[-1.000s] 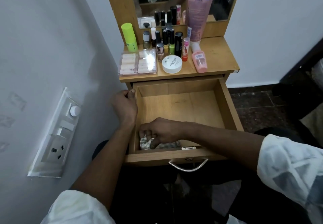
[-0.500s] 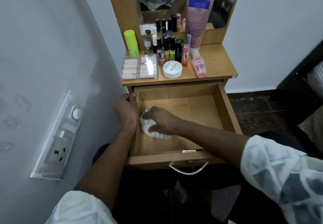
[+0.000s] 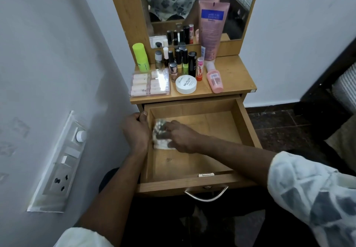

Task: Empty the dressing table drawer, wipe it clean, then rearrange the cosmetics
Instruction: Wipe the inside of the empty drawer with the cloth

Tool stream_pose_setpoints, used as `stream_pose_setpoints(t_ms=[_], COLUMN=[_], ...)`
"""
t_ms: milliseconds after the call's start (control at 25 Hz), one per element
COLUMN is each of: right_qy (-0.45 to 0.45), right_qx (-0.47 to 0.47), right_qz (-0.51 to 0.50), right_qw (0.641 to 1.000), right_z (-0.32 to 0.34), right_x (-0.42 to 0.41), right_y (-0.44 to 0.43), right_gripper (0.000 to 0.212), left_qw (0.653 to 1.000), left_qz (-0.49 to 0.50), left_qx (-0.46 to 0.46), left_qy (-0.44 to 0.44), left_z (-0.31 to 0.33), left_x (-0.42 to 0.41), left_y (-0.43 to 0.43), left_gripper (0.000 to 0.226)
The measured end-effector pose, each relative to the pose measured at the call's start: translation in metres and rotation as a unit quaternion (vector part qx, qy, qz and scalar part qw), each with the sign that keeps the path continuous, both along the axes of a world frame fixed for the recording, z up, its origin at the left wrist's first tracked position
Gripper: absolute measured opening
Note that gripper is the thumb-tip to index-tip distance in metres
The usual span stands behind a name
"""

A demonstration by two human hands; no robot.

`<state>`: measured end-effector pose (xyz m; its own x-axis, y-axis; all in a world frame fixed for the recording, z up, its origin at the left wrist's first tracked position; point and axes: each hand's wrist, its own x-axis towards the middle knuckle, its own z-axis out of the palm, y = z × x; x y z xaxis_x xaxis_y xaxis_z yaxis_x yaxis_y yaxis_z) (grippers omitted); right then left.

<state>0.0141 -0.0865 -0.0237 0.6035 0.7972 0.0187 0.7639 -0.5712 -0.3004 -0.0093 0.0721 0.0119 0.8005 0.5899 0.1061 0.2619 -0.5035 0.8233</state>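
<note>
While the cosmetics [image 3: 183, 67] stand on the tabletop [image 3: 235, 73] behind the drawer [image 3: 247, 129], the left hand [image 3: 137, 129] grips the drawer's left wall, likely steadying it, as the right hand [image 3: 182, 138] holds a bunched cloth [image 3: 160, 140] against its floor beside that wall.

The place is a room in a home, at a dressing corner. A small wooden bench [image 3: 235, 77] with a mirror [image 3: 165, 0] at its back and an open drawer [image 3: 248, 131] stands between white painted walls. Its top carries nail-polish bottles [image 3: 184, 62], a pink tube [image 3: 212, 29] and a white jar [image 3: 186, 84]. A household switchboard [image 3: 63, 162] with a socket is set in the wall, and the floor [image 3: 279, 129] is dark tile.
</note>
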Motion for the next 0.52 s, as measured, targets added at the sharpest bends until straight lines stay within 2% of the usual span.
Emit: stream_pose_setpoints(t_ms=[120, 200, 320, 360, 400, 440, 520], right_qy=[0.104, 0.135, 0.003, -0.051, -0.068, -0.062, 0.011], right_qx=[-0.035, -0.060, -0.081, -0.079, -0.069, -0.054, -0.046], right_qz=[0.150, 0.189, 0.036, -0.015, -0.029, -0.015, 0.079], right_qw=[0.983, 0.971, 0.996, 0.995, 0.995, 0.996, 0.996], right_z=[0.015, 0.020, 0.023, 0.022, 0.021, 0.019, 0.018], right_x=[-0.040, -0.035, 0.018, 0.033, 0.038, 0.034, -0.003], right_y=[-0.036, -0.063, -0.077, -0.072, -0.062, -0.050, -0.032], right_gripper=[0.037, 0.037, 0.044, 0.048, 0.050, 0.049, 0.043], left_qw=[1.000, 1.000, 1.000, 1.000, 1.000, 1.000, 1.000], left_qz=[-0.011, -0.010, -0.006, -0.006, -0.006, -0.005, -0.009], left_qx=[-0.008, -0.011, 0.003, 0.009, 0.013, 0.017, 0.029], left_qy=[-0.003, -0.003, 0.000, 0.000, -0.001, -0.001, 0.004], left_z=[-0.003, -0.004, -0.005, -0.006, -0.006, -0.006, -0.005], left_x=[0.001, 0.001, 0.000, 0.000, 0.000, 0.000, -0.001], left_y=[0.002, 0.001, 0.001, 0.002, 0.003, 0.004, 0.003], left_gripper=[0.037, 0.038, 0.039, 0.040, 0.041, 0.041, 0.040])
